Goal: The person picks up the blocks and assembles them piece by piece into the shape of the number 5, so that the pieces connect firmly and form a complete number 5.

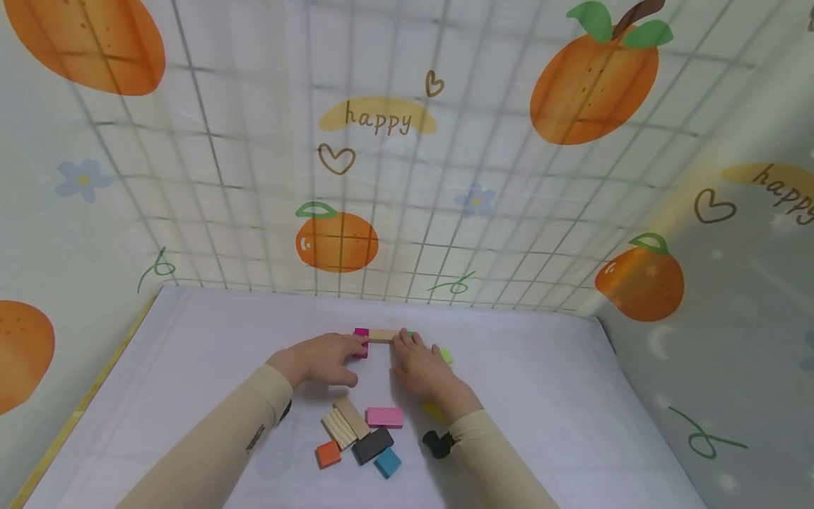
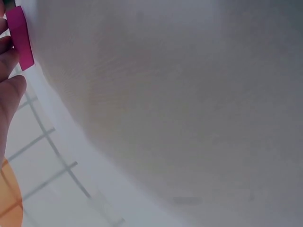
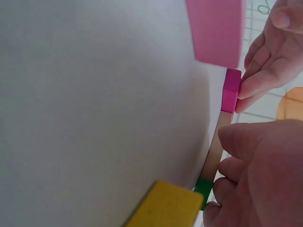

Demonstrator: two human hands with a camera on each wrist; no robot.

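Note:
Toward the far side of the white table, a magenta block, a plain wooden block and a green block stand end to end in a row. My left hand touches the magenta block with extended fingertips, its thumb apart from it. At the row's other end, my right hand lays its fingers against the wooden and green blocks. Those right fingers hide most of the green block in the head view. A light green block sits just beyond the right hand, and a yellow block is partly beneath that wrist.
Nearer me lie a pink block, a black block, a blue block, an orange block, a striped wooden piece and a plain wooden one. A patterned curtain over a grid rises behind the table.

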